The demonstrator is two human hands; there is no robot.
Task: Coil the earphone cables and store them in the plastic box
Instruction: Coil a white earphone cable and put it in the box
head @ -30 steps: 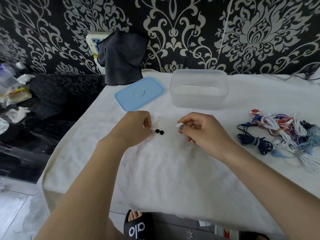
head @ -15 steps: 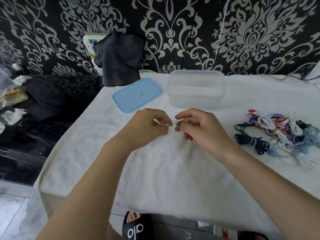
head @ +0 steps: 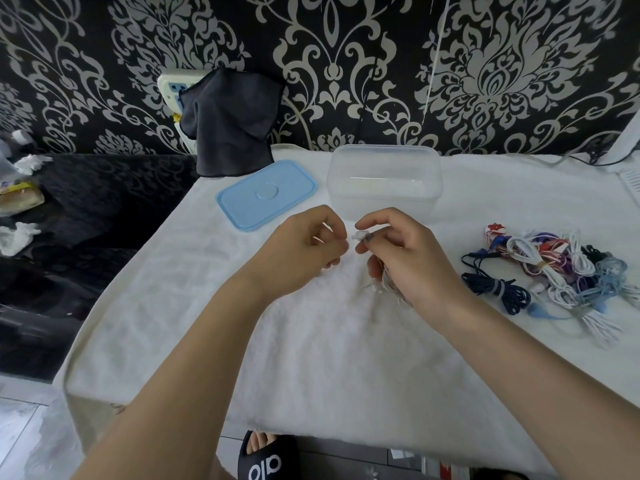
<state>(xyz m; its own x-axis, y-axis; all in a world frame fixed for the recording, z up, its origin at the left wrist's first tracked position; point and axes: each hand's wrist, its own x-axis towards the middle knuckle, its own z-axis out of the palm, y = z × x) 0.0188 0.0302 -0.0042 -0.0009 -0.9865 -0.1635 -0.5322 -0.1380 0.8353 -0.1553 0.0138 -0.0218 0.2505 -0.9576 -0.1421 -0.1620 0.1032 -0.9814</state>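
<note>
Black wallpaper point(head: 346, 64) with a silver damask pattern fills the back of my view, and at far left a dark patterned surface point(head: 86, 209) carries crumpled white tissues point(head: 17, 233). A white power strip point(head: 173, 86) hangs on the wall, half covered by a dark grey cloth point(head: 232, 126). The table is draped in a white towel point(head: 311, 358); on its left rear lies the light blue lid point(head: 266, 194), flat and apart from the clear plastic box point(head: 384, 181), which stands open beside it. In front of the box I see the left hand point(head: 298, 251) with its fingers curled, tips pinched close together, though I cannot tell what they hold. Just beside it the right hand point(head: 405, 258) pinches a small white earbud point(head: 360, 234) between thumb and forefinger, with a pale earphone cable point(head: 384, 285) bunched under its curled fingers. At right, a pile of earphones point(head: 568, 268) in navy, white, red, purple and pale blue rests on the towel, well apart from the box. At the bottom edge a black slipper point(head: 266, 459) reads "alo".
</note>
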